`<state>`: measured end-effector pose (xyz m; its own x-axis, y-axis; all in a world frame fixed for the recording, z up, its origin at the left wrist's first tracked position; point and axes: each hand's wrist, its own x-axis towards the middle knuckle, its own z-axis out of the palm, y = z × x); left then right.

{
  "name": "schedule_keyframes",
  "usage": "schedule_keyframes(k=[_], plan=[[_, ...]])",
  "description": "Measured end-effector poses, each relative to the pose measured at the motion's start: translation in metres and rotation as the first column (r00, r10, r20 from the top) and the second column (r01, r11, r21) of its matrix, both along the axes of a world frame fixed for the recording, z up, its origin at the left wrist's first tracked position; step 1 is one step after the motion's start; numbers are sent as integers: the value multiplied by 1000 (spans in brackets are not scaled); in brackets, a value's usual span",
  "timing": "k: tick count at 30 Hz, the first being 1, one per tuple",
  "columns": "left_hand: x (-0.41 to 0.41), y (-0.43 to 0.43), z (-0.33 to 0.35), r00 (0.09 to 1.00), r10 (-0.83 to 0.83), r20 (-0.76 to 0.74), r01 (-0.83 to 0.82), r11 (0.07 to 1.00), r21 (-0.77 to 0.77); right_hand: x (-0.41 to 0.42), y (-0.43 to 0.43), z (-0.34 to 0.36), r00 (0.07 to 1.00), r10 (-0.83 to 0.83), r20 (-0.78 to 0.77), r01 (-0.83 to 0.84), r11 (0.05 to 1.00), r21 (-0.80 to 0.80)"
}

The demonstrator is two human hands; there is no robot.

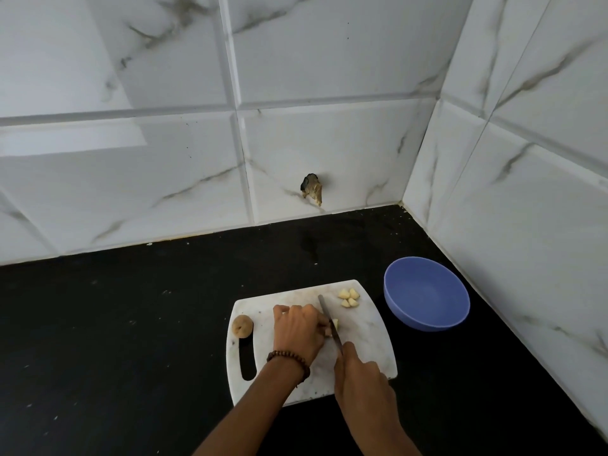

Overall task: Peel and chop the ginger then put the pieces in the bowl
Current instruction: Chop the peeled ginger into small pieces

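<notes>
Ginger lump [242,326], brown and to my eye not peeled, sits at the far left of the white cutting board [368,327], just above its handle slot, the board lying on the black surface [131,324]. Next along, the left hand [297,327], a bead bracelet [289,358] at its wrist, is knuckles-up with the fingers curled down onto a pale piece [335,322], pinning it to the board; most of that piece is hidden under the fingers. The knife [325,311] has its blade right against those fingertips and down on the piece, tip pointing away toward the tiled wall. The right hand [358,373] is wrapped round the handle, and one finger seems to reach forward along the back of the blade. Past the blade, near the board's far right corner, four cut pieces [348,297] lie in a tight cluster, peeled and yellowish. Right of the board and apart from it, the blue bowl [404,284] stands upright with nothing in it that I can see. I'd put the job somewhere near the middle. Some peeling and a few cuts are done and the held piece is being chopped. The brown lump looks not yet peeled or cut, and nothing has reached the bowl.
</notes>
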<state>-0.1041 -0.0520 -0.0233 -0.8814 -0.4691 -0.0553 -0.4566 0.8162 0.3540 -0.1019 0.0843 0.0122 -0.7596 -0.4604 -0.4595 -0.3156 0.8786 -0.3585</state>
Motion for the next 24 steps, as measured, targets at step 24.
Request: schedule_keyframes(k=[24], plan=[[-3,2,-2,1000,2,-17,-2,1000,-30,21,44,21,995,38,-94,-35,999,32]])
